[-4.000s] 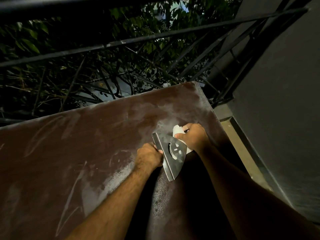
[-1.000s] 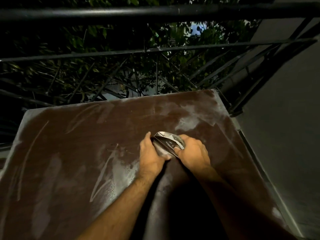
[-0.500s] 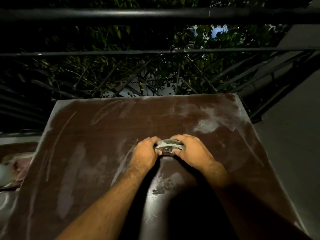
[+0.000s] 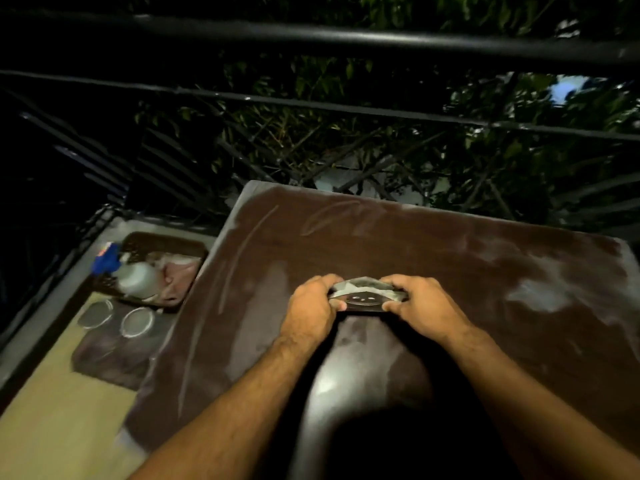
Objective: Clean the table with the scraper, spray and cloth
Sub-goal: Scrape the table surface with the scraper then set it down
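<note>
A metal scraper lies across the middle of the dusty brown table. My left hand grips its left end and my right hand grips its right end. Behind the blade toward me runs a darker scraped strip; whitish dust and streaks cover the rest of the top. On the floor to the left, a spray bottle with a blue trigger lies in a dark tray beside a pinkish cloth.
A black metal railing with foliage behind it runs along the far side, close to the table's far edge. Left of the table lie a dark mat and two round lids on the floor.
The scraper has turned from a slant to lie crosswise, with both hands now on its ends. The view has swung left, revealing the tray, bottle and cloth on the floor.
</note>
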Demonstrator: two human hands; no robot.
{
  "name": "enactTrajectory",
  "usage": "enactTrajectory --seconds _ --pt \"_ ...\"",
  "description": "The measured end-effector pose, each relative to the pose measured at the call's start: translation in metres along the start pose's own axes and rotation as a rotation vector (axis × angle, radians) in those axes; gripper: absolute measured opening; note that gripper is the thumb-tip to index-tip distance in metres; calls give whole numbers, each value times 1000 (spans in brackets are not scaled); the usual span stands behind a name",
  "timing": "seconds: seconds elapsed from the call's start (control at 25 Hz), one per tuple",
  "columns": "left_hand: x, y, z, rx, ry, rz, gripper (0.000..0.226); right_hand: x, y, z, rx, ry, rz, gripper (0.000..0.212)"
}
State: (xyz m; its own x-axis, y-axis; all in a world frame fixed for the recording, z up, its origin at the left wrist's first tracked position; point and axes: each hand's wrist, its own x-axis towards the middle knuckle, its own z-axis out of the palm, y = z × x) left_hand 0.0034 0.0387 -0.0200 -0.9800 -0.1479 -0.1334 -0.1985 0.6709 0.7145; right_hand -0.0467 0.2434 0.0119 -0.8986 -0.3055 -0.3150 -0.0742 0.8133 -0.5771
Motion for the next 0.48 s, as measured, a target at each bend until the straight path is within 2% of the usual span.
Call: enactTrajectory --seconds 0.24,0.48 --pt "-17 -74 -71 -31 149 33 36 29 -86 55 -14 -47 -84 41" --pt "-43 -156 -152 -42 270 -49 36 50 -190 117 -10 -145 -257 36"
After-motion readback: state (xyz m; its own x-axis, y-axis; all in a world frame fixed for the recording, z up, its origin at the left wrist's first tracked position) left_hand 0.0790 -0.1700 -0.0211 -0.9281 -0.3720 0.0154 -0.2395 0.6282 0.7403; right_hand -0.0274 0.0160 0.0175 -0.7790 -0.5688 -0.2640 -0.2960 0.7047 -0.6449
